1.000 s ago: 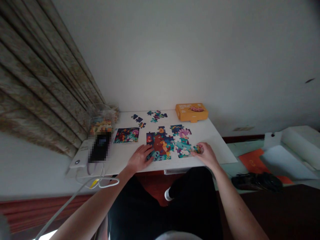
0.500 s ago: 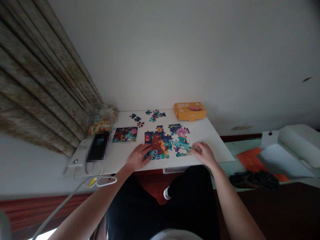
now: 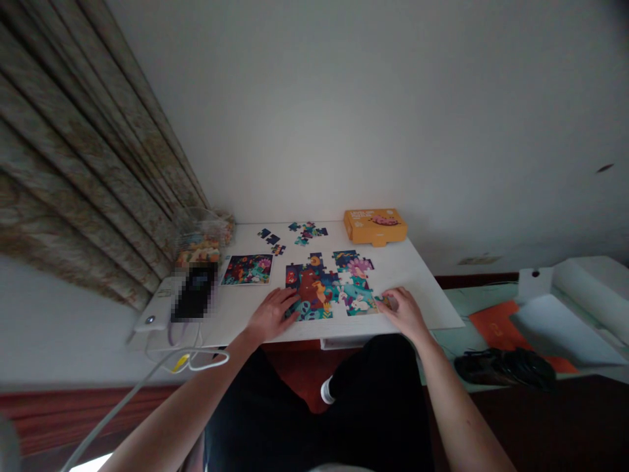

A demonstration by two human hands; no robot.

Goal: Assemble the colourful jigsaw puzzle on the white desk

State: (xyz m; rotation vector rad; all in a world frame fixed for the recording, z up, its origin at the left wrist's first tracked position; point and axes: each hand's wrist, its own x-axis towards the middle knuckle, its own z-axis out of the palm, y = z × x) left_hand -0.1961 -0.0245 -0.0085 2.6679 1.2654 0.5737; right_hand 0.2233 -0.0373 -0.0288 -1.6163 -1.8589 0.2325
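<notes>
On the white table, a partly joined jigsaw puzzle lies in front of me, its left section showing a brown bear-like figure. A right section with white rabbits and a pink shape sits beside it, gaps showing between the two. My left hand rests at the left section's lower left edge, fingers stretched out over the border. Thumb and fingers of my right hand pinch a puzzle piece at the right section's lower right edge. Whether that piece is locked in cannot be made out.
Several loose pieces lie toward the wall. A reference picture is left of the puzzle, near a blurred-out dark device and white cables. An orange puzzle box stands at the back right. A black shoe is beyond the table.
The view has tilted slightly, so everything appears a little lower. My right hand stays at the right section's edge with the piece, shifted very slightly right. My left hand keeps its place.
</notes>
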